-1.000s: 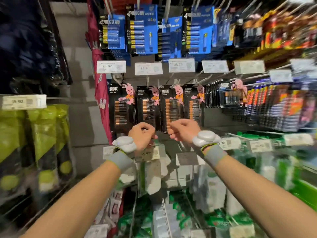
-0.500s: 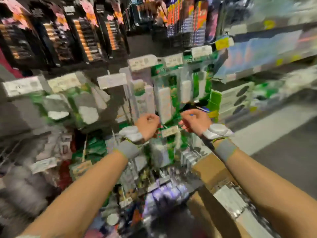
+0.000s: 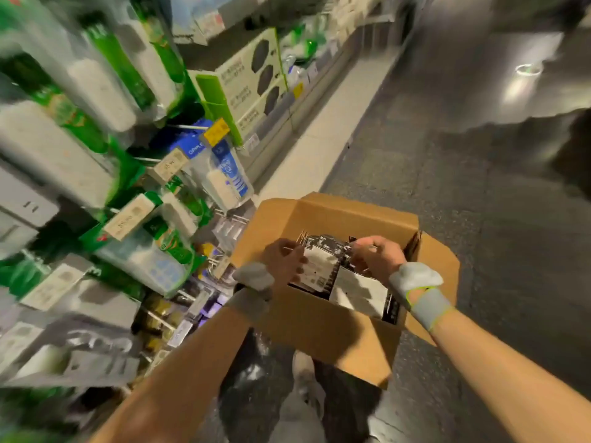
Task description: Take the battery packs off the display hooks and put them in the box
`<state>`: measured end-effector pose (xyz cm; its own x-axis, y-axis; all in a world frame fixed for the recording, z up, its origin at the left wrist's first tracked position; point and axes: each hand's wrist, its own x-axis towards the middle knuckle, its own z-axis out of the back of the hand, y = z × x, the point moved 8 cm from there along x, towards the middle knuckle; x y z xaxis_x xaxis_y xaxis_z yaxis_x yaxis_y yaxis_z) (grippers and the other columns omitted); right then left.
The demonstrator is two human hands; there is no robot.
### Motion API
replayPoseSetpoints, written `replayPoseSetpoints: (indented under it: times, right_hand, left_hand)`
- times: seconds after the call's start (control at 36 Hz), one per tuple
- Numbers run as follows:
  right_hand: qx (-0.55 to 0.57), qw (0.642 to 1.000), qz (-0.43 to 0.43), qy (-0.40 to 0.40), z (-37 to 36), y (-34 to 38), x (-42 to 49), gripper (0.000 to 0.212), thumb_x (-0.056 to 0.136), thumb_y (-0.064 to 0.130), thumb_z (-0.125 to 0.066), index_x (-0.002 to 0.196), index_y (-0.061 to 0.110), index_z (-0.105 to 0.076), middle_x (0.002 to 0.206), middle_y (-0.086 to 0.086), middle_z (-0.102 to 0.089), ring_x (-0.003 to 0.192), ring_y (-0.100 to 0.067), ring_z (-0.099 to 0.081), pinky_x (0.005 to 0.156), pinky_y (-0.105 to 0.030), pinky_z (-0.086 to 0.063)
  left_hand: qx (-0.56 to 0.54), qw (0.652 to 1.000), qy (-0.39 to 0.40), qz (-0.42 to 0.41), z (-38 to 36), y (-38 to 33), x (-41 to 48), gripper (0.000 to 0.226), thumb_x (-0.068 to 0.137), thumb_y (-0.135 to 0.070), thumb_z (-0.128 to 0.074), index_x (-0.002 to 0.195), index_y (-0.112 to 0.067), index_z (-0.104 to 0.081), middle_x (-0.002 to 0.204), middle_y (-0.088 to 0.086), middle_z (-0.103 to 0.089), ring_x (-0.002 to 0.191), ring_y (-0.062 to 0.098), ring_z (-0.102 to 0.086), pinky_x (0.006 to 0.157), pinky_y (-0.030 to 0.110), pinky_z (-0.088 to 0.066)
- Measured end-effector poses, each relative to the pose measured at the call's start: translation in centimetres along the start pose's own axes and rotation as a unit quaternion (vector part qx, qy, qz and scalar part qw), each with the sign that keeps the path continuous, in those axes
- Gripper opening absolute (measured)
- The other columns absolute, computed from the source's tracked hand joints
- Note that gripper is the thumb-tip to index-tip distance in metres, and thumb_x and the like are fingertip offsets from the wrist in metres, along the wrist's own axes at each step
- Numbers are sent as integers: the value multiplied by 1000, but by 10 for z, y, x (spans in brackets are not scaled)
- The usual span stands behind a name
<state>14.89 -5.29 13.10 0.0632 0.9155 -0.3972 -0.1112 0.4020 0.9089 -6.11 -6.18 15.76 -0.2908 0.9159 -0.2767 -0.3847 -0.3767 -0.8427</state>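
Both forearms reached in from the bottom of the frame and met over the open cardboard box [image 3: 335, 327] in the lower middle, its flaps folded outward. The left hand [image 3: 284, 262] was curled around the left edge of the battery packs [image 3: 319, 266], with its fingers wrapped onto their pale back face. The right hand [image 3: 379, 255], knuckles up, pinched their upper right corner. The packs hung between the two hands just inside the box mouth, tilted towards the far wall; how many there were I could not tell. A second pack [image 3: 361, 290] lay in the box under the right wrist. Each wrist wore a grey wrist wrap [image 3: 252, 289]. Blurred green and white goods filled the shelves [image 3: 96, 155] on the left of the frame, and dark floor [image 3: 479, 219] spread to the right.
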Motion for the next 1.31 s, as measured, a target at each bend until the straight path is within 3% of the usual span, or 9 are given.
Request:
replayPoseSetpoints:
  times: [0.17, 0.28, 0.5, 0.58, 0.69, 0.83, 0.92, 1.14, 1.31]
  right_hand:
    - [35, 990, -110, -77, 26, -64, 34, 15, 92, -4, -53, 84, 9, -56, 40, 2, -58, 29, -7, -48, 33, -13, -37]
    - [61, 977, -170, -110, 27, -96, 58, 14, 93, -7, -49, 88, 5, -54, 63, -12, -58, 31, -5, -49, 33, -13, -36]
    - [62, 949, -245, -189, 29, -150, 78, 14, 89, 4, -63, 78, 12, -58, 80, -19, -64, 47, -14, -56, 41, -20, -43]
    - [54, 942, -267, -195, 30, -174, 84, 6, 91, 9, -62, 95, 5, -60, 75, -13, -63, 50, -12, -58, 42, -19, -46]
    - [36, 931, -319, -170, 25, -210, 94, 22, 93, 4, -58, 114, -1, -58, 84, -11, -62, 69, -21, -57, 53, -21, -50]
    - [0, 912, -362, -193, 26, -236, 103, 35, 87, 15, -68, 120, 7, -60, 81, -4, -64, 81, -22, -59, 75, -37, -54]
    - [-24, 912, -369, -181, 27, -243, 104, 36, 89, 20, -63, 124, 17, -58, 97, 0, -62, 78, -15, -57, 73, -25, -46]
    - [-66, 908, -392, -132, 24, -268, 118, 50, 93, 24, -57, 142, 19, -45, 138, -2, -52, 108, -19, -55, 82, -19, -39]
    - [-107, 904, -402, -101, 24, -274, 120, 54, 90, 27, -60, 141, 19, -45, 135, -4, -55, 112, -22, -60, 95, -27, -46]
  left_hand:
    - [46, 986, 157, 34, -63, 35, 57, 5, 99, -15, -56, 99, -13, -60, 77, 0, -66, 59, 14, -59, 53, 27, -55]
    - [90, 970, 222, 49, -89, 56, 97, 10, 99, -19, -54, 90, -20, -57, 83, -1, -65, 67, 13, -61, 69, 34, -57]
    - [133, 938, 307, 94, -126, 116, 157, 4, 99, -15, -55, 101, -18, -54, 98, 6, -61, 90, 29, -63, 82, 45, -54]
    - [180, 929, 317, 63, -139, 136, 174, 8, 96, -11, -57, 94, -19, -60, 107, 13, -64, 102, 35, -62, 95, 48, -51]
    - [187, 930, 304, 85, -148, 165, 192, 22, 95, 0, -57, 115, 7, -63, 101, 14, -60, 93, 22, -53, 72, 20, -49]
    - [198, 923, 315, 101, -159, 186, 203, 9, 94, -7, -58, 96, 0, -64, 90, 15, -59, 87, 25, -55, 86, 43, -49]
    - [205, 913, 335, 113, -173, 196, 201, 6, 93, -9, -58, 89, -6, -61, 87, 17, -61, 83, 26, -58, 83, 45, -53]
    - [162, 906, 350, 175, -212, 228, 194, 17, 95, -19, -62, 107, -8, -64, 103, 10, -71, 92, 23, -68, 89, 39, -57]
    - [140, 906, 350, 191, -234, 233, 187, 31, 93, -23, -66, 118, -6, -62, 111, 9, -67, 98, 22, -66, 81, 28, -56]
